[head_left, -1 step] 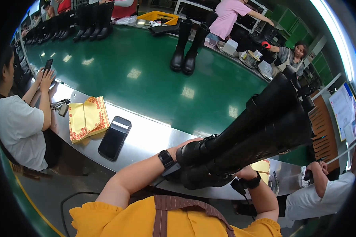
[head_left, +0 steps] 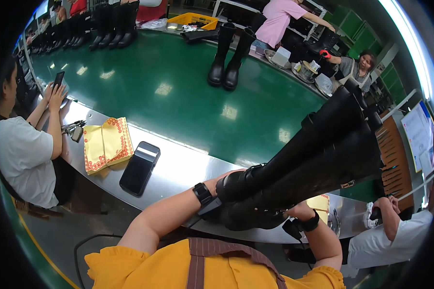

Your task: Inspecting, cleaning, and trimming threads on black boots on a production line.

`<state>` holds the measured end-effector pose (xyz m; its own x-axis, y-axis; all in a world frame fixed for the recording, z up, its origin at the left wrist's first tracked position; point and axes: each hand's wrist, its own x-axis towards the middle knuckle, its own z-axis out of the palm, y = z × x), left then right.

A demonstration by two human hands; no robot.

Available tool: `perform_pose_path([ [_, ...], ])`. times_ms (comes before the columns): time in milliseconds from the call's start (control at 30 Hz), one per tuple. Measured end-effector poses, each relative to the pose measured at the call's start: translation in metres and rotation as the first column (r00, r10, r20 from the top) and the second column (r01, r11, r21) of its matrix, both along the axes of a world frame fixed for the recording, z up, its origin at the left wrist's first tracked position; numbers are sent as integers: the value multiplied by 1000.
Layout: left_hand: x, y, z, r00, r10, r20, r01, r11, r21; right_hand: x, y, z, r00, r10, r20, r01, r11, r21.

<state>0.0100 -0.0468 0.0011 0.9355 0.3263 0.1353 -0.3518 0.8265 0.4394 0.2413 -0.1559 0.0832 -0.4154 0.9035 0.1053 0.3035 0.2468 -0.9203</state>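
A pair of tall black boots (head_left: 294, 168) with straps and small buckles is lifted over the near metal edge of the table. The toes are close to me and the shafts slant up to the far right. My left hand (head_left: 218, 181) is closed around the foot of the left boot, its fingers mostly behind the leather. At the foot of the other boot, my right hand (head_left: 301, 211) grips from the right side, with its fingertips hidden. A dark watch (head_left: 202, 193) is on my left wrist, and a black band (head_left: 310, 221) circles the right one.
Left of the boots, a black phone (head_left: 140, 168) and a tied stack of yellow paper (head_left: 108, 146) lie on the metal ledge (head_left: 178, 166). Another pair of boots (head_left: 224, 65) stands on the green belt (head_left: 178, 96). People sit close by on both sides.
The boots have turned slightly in my hands, and the upper shafts have shifted a little to the right. Both hands keep their hold.
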Motion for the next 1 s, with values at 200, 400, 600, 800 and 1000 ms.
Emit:
perform_pose_path([
  [200, -7, 16, -20, 932, 173, -317, -243, 950, -196, -34, 80, 52, 836, -528, -149, 491, 841, -227],
  [400, -4, 25, -13, 823, 264, -502, -348, 934, -78, 81, 300, 23, 509, -861, 10, 839, 498, 219],
  [600, -10, 22, -11, 829, 249, -500, -371, 915, -159, 89, 420, -4, 99, -916, 390, 838, 288, 463],
  [800, -14, 21, -12, 819, 276, -504, -386, 914, -127, 39, 415, -87, 42, -697, 716, 837, 415, 355],
  [1000, -8, 26, -16, 823, 253, -509, -346, 933, -97, 41, 340, -71, 190, -466, 864, 676, 700, 229],
])
